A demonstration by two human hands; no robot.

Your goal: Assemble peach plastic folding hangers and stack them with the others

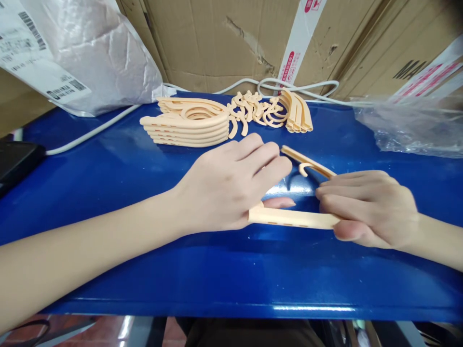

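My right hand (pixel 372 207) is closed round a peach plastic folding hanger. Its near arm (pixel 296 218), with small slots along it, runs left from my thumb. A second, thinner arm (pixel 307 161) slants up and left from the same fist, with a small curved hook (pixel 305 168) beside it. My left hand (pixel 235 185) is at the left end of the near arm, fingers curled and thumb stretched along behind it. What the left fingertips press on is partly hidden.
Behind my hands lie stacked peach hangers (pixel 188 130), loose hooks (pixel 253 108) and several loose hanger arms (pixel 298 113) on the blue table (pixel 217 274). Cardboard boxes (pixel 217 43), a white cable (pixel 94 132), a plastic parcel (pixel 101 53), clear film (pixel 415 127) and a black object (pixel 18 161) surround them.
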